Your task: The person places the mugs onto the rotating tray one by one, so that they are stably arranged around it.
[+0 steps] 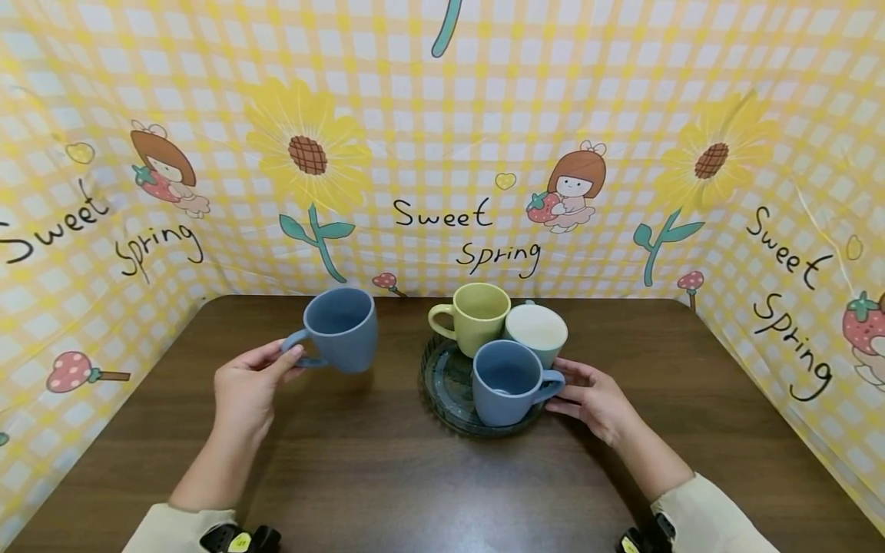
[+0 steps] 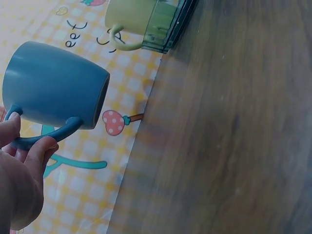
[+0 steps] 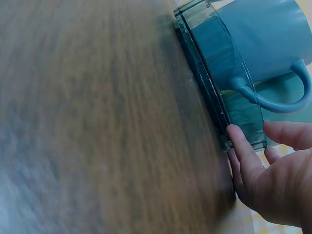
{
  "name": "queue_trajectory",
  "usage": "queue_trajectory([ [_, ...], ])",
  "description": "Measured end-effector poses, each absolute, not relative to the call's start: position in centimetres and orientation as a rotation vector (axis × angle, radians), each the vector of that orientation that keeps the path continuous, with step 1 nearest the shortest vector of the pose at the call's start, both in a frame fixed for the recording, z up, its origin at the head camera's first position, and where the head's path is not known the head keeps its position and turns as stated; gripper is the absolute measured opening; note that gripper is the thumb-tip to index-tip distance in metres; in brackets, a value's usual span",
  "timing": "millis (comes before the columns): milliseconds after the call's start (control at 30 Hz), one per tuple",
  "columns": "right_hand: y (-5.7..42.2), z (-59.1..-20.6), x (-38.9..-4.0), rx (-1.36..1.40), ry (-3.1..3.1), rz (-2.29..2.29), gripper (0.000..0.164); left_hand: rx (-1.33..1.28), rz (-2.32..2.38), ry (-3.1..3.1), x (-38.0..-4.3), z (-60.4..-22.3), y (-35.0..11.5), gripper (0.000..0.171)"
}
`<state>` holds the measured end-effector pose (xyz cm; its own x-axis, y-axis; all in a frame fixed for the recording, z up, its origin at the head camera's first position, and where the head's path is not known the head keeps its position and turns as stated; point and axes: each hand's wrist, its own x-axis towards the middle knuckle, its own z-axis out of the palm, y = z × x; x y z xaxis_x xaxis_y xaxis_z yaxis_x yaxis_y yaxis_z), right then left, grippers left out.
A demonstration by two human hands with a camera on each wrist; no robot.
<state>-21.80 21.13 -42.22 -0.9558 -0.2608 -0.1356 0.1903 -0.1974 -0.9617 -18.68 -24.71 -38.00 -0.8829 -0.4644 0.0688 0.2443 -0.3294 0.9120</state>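
My left hand (image 1: 245, 388) pinches the handle of a blue mug (image 1: 346, 334), which is held upright above the table, left of a dark green glass tray (image 1: 442, 392). In the left wrist view the thumb and fingers grip this mug's handle (image 2: 53, 136). My right hand (image 1: 598, 403) holds the tray's right edge, thumb by the rim and fingers low against its side, seen in the right wrist view. On the tray stand a second blue mug (image 1: 505, 403), handle towards my right hand, a yellow-green mug (image 1: 477, 326) and a white-lined, pale blue mug (image 1: 535, 330).
The tray rests on a brown wooden table (image 1: 387, 484). A yellow checked cloth (image 1: 442, 115) with printed flowers and lettering walls off the back and both sides. Behind the right hand's fingers, part of the tray's rim is hidden.
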Motion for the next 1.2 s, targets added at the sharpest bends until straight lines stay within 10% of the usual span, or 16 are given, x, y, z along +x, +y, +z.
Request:
queue_trajectory([
  [1200, 20.6, -41.8, -20.9, -0.014, 1.826, -2.151, 0.07, 0.323, -2.192, -1.652, -19.4, -38.1, -20.6, 0.012],
])
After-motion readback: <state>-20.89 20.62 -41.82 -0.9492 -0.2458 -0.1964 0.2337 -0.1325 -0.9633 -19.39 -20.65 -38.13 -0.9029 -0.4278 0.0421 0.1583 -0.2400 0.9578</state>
